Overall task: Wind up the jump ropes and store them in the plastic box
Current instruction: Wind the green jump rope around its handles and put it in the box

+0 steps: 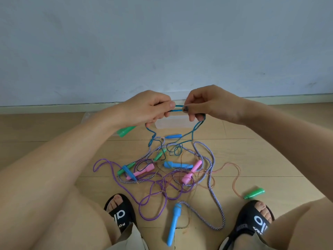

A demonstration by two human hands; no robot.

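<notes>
A view down from the head of a person squatting over a wooden floor (252, 156). At the left, the left hand (147, 109) is raised, its fingers (169, 105) pinched on a teal rope (175, 108); a green handle (125, 131) hangs just below this hand, probably that rope's end. A short doubled stretch of the teal rope is held taut across to the right hand (209, 103), whose fingers (186, 108) are closed on it too. From both hands the rope drops into a tangle of ropes (162, 174) on the floor, purple, striped and thin orange, with blue, pink and green handles mixed in. The clear plastic box (171, 123) is seen behind the hands, near the wall (162, 42); its inside cannot be made out. The winding of one rope appears just begun; next, more length must be drawn free of the tangle. A loose green handle (254, 193) lies at the far right, beside a black sandal (255, 221)
</notes>
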